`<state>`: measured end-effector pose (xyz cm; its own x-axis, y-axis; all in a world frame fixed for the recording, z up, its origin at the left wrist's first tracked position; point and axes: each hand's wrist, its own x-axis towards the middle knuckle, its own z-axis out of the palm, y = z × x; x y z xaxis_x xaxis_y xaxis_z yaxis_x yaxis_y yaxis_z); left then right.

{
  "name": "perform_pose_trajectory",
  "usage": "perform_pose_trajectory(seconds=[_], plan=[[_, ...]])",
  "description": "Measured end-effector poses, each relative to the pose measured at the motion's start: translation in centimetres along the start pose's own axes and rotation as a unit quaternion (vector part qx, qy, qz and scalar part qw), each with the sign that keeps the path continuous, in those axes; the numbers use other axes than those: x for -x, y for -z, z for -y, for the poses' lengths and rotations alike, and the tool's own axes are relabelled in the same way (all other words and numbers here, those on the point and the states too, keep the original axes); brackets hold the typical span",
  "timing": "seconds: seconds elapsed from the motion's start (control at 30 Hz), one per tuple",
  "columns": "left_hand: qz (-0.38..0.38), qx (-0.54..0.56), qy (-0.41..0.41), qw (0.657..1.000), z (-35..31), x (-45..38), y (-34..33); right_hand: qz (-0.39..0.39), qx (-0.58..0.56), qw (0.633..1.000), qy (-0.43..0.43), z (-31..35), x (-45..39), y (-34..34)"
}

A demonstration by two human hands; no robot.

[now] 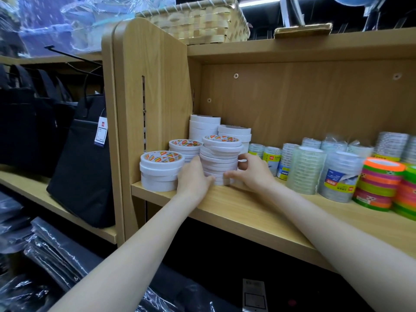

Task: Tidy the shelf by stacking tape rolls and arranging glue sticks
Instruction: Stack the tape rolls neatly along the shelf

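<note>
A tall, slightly uneven stack of thin white tape rolls (219, 158) stands on the wooden shelf (236, 212). My left hand (193, 176) holds its left side, fingers curled round the lower rolls. My right hand (252, 171) grips its right side, thumb at the bottom rolls and fingers behind the stack. A short stack of wider white rolls (161, 171) stands at the shelf's left front. Another stack (185, 148) is behind it, and taller white stacks (204, 127) stand at the back. No glue sticks are in view.
Clear tape stacks (306, 170) and neon orange-green tape rolls (380, 183) fill the shelf to the right. The shelf's side panel (155, 86) rises at left, with black bags (83, 158) beyond it. A woven basket (200, 21) sits on top.
</note>
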<state>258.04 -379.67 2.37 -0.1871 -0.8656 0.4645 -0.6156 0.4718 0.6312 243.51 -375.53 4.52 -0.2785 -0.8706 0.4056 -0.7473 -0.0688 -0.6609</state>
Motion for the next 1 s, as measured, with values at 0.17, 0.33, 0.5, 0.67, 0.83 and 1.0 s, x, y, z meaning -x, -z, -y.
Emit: perform_pose_trajectory(seconds=[0.17, 0.33, 0.5, 0.67, 0.83, 1.0], plan=[[0.003, 0.034, -0.015, 0.999, -1.1, 0.7, -0.3, 0.056, -0.160, 0.985, 0.004, 1.0, -0.2, 1.1], [-0.029, 0.077, -0.024, 0.996, -1.2, 0.2, 0.0, 0.057, -0.161, 0.985, 0.020, 2.2, -0.8, 1.8], [-0.060, 0.127, -0.037, 0.989, -1.2, -0.1, -0.4, 0.043, -0.176, 0.983, 0.001, 2.0, -1.3, 2.7], [-0.053, 0.181, -0.047, 0.981, -0.5, -0.8, -0.7, 0.008, -0.148, 0.988, 0.031, 2.3, -1.3, 2.7], [-0.030, 0.186, -0.051, 0.981, -0.2, -1.6, -0.1, -0.068, -0.048, 0.993, 0.079, 2.3, -1.8, 1.9], [-0.011, 0.092, -0.077, 0.993, -0.5, -2.0, 1.5, 0.007, 0.001, 0.996, 0.086, 3.0, -2.1, 2.3]])
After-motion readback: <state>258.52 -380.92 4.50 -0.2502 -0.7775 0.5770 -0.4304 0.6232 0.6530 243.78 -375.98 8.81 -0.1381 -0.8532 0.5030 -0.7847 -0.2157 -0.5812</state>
